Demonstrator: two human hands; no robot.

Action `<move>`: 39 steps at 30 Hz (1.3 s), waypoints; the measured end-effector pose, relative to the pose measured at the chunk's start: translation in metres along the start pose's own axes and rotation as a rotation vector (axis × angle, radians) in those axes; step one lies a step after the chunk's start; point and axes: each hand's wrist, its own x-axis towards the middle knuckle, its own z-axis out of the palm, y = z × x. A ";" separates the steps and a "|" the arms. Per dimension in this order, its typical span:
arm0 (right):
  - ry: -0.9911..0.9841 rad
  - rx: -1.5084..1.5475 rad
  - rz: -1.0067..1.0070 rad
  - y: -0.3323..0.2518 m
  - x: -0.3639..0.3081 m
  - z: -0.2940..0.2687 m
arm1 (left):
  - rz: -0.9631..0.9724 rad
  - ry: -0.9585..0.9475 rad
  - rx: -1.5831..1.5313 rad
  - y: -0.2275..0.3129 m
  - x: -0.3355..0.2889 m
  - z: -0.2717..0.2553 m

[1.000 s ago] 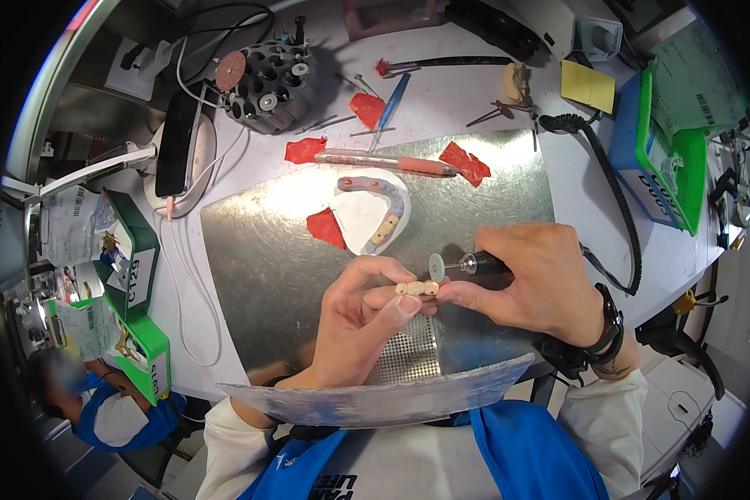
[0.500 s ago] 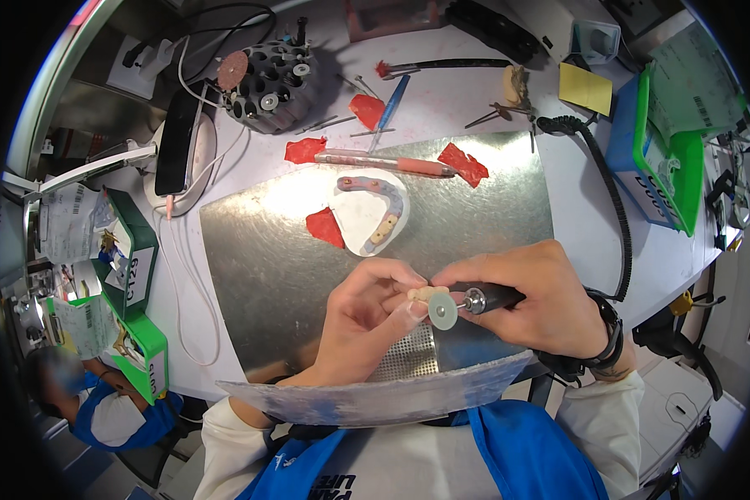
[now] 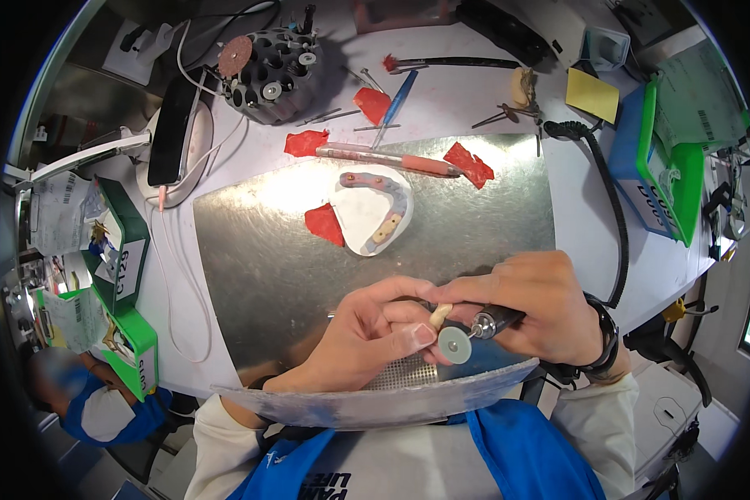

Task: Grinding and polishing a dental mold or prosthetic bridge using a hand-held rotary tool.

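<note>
Between thumb and fingers of my left hand (image 3: 367,333) is a small cream-coloured dental crown piece (image 3: 441,315), partly covered by the fingertips. My right hand (image 3: 533,308) is closed round a black rotary handpiece (image 3: 498,320). Mounted at its tip, a pale green grinding disc (image 3: 455,345) sits right beside the crown piece; whether they touch I cannot tell. The fingertips of both hands meet. Farther off, a white plaster dental model (image 3: 354,218) with a greyish-pink gum arch and tooth-coloured parts rests on the metal plate (image 3: 267,275).
Red wax sheets (image 3: 323,225), a pink pen (image 3: 392,160) and a blue tool (image 3: 400,98) lie beyond the model. A bur holder (image 3: 275,75) and a phone (image 3: 175,133) stand at left, green bins (image 3: 683,192) at both sides. A clear shield (image 3: 375,406) spans below my hands.
The crown piece has been turned from lying sideways to more upright in my left fingers. The disc has moved slightly down and right, and my hands shifted a little.
</note>
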 end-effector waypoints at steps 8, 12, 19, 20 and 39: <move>0.090 -0.444 -0.033 0.016 0.006 -0.004 | -0.034 -0.031 0.029 0.003 -0.005 -0.006; 0.050 -0.459 -0.076 0.021 0.009 -0.005 | -0.036 -0.027 0.037 0.006 -0.006 -0.007; 0.017 -0.453 -0.163 0.025 0.008 -0.002 | -0.078 -0.040 0.044 0.013 -0.005 -0.009; 0.015 -0.454 -0.165 0.025 0.008 -0.001 | -0.082 -0.040 0.057 0.013 -0.004 -0.009; 0.049 -0.444 -0.173 0.024 0.008 0.005 | -0.034 -0.015 -0.003 0.007 -0.004 -0.009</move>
